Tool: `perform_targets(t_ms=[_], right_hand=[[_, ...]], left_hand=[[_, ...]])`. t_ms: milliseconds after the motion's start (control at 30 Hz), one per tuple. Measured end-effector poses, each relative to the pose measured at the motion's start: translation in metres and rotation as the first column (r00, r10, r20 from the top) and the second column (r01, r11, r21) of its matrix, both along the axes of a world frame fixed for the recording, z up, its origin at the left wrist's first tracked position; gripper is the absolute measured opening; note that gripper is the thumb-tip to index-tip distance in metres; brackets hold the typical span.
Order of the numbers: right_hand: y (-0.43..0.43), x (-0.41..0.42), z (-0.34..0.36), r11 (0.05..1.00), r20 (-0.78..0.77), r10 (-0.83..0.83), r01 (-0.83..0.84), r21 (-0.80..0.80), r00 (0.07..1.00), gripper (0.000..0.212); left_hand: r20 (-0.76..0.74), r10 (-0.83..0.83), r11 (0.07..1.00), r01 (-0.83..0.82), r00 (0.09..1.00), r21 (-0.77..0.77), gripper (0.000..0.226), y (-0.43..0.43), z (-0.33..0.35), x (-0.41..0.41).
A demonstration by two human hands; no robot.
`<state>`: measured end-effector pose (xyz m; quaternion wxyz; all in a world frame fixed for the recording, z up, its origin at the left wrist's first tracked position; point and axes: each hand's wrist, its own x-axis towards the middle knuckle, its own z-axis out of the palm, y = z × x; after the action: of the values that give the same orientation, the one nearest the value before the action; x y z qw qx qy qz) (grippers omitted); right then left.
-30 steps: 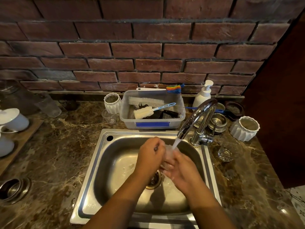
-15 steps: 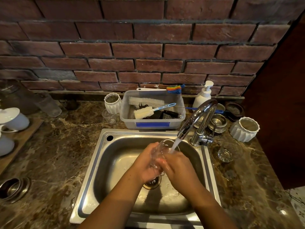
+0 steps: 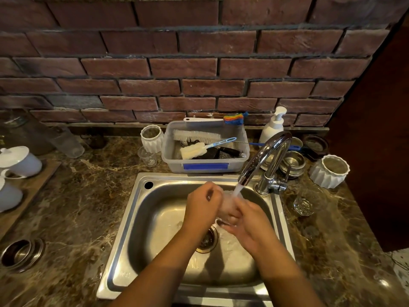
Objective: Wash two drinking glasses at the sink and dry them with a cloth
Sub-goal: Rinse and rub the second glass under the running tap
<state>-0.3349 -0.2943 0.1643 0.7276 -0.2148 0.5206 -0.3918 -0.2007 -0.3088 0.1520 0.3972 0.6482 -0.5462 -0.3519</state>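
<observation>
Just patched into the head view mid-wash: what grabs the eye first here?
The left hand and right hand grip a drinking glass under the running faucet over the steel sink at centre. A second glass stands on the marble counter right of the sink, and a plastic tub of brushes sits behind it.

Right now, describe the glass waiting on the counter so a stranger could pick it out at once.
Find the steel sink and its curved tap. On the marble counter just right of the tap's base stands a small clear glass. Unlike the white ribbed pot and steel bowls behind it, it is see-through with a thick base.
</observation>
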Motion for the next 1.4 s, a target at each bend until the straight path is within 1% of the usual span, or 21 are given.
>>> perform_targets(t_ms=[67,100,167,267,333,400,467,533,600,667,733,800,900,967,1067,1100,1167,1200,1267,1333,1400], right_hand=[[-0.006,-0.006,0.0,0.979,0.247,-0.072,0.021,0.202,0.966,0.038],[-0.008,-0.007,-0.001,0.972,0.279,-0.088,0.022,0.232,0.956,0.038],[-0.01,-0.007,-0.005,0.978,0.227,-0.073,0.026,0.206,0.971,0.036],[-0.01,0.0,-0.005,0.999,-0.025,-0.027,0.027,0.026,0.999,0.032],[-0.007,0.004,-0.001,0.984,-0.292,0.002,-0.054,-0.172,0.956,0.032],[-0.002,0.004,0.005,0.909,-0.502,0.005,-0.213,-0.357,0.865,0.036],[0.004,-0.001,0.013,0.769,-0.618,0.013,-0.403,-0.497,0.786,0.034],[0.007,-0.007,0.022,0.567,-0.796,0.055,-0.675,-0.472,0.603,0.026],[0.007,-0.009,0.029,0.345,-0.963,-0.014,-0.903,-0.256,0.268,0.021],[0.008,-0.007,0.031,0.232,-0.992,-0.059,-0.965,-0.123,0.112,0.022],[0.012,-0.004,0.029,0.248,-0.987,-0.073,-0.956,-0.159,0.145,0.024],[0.014,-0.002,0.021,0.358,-0.966,-0.03,-0.9,-0.249,0.255,0.025],[0.013,0.008,0.005,0.666,-0.8,0.087,-0.632,-0.396,0.593,0.027],[0.011,0.014,0.001,0.854,-0.583,0.085,-0.36,-0.375,0.808,0.027],[0.002,0.012,-0.008,0.999,-0.008,0.006,-0.007,-0.04,1.0,0.027],[0.0,0.007,-0.009,0.995,0.208,-0.054,0.034,0.098,0.977,0.033],[-0.001,0.001,-0.014,0.975,0.425,-0.131,0.039,0.219,0.896,0.041],[0.0,-0.001,-0.017,0.975,0.444,-0.133,0.038,0.217,0.886,0.04],[0.0,-0.001,-0.023,0.99,0.353,-0.098,0.055,0.131,0.931,0.034],[0.001,0.002,-0.019,0.997,0.054,-0.012,0.016,-0.072,0.998,0.034],[0.003,0.005,-0.013,0.949,-0.332,0.033,-0.133,-0.285,0.943,0.032]], left_hand=[[0.267,-0.137,0.971,0.183,0.954,-0.154,0.02,0.002,-0.003,0.002],[0.344,-0.177,0.953,0.247,0.922,-0.173,0.025,0.002,-0.005,0.003],[0.33,-0.205,0.949,0.269,0.922,-0.162,0.024,0.0,-0.005,0.004],[0.066,-0.139,0.989,0.142,0.988,-0.048,0.017,0.0,-0.004,-0.001],[-0.192,-0.006,0.986,0.037,0.981,0.16,0.022,-0.002,-0.002,-0.006],[-0.483,0.172,0.922,0.033,0.858,0.387,0.021,-0.001,0.001,-0.01],[-0.691,0.342,0.835,0.131,0.637,0.534,0.024,0.0,0.005,-0.008],[-0.785,0.427,0.757,0.297,0.448,0.582,0.032,0.001,0.005,0.001],[-0.856,0.445,0.709,0.481,0.263,0.517,0.038,0.003,0.001,0.008],[-0.866,0.459,0.679,0.549,0.201,0.487,0.043,0.007,-0.005,0.011],[-0.847,0.474,0.7,0.481,0.24,0.528,0.039,0.01,-0.01,0.01],[-0.793,0.49,0.751,0.286,0.363,0.595,0.03,0.01,-0.014,0.006],[-0.609,0.48,0.808,-0.047,0.631,0.588,0.023,0.003,-0.012,-0.003],[-0.418,0.328,0.902,-0.15,0.847,0.405,0.025,0.001,-0.009,-0.007],[-0.002,0.031,0.998,-0.031,1.0,-0.059,0.017,0.002,-0.009,0.0],[0.175,-0.069,0.981,0.099,0.982,-0.164,0.012,0.002,-0.008,0.004],[0.442,-0.214,0.923,0.329,0.871,-0.2,0.013,-0.001,-0.012,0.009],[0.481,-0.245,0.911,0.37,0.842,-0.185,0.016,-0.003,-0.013,0.01],[0.374,-0.246,0.929,0.328,0.894,-0.171,0.016,-0.001,-0.01,0.011],[0.131,-0.187,0.977,0.199,0.974,-0.082,0.018,0.001,-0.009,0.005],[-0.169,-0.025,0.984,0.054,0.985,0.168,0.02,-0.002,-0.009,-0.004]])
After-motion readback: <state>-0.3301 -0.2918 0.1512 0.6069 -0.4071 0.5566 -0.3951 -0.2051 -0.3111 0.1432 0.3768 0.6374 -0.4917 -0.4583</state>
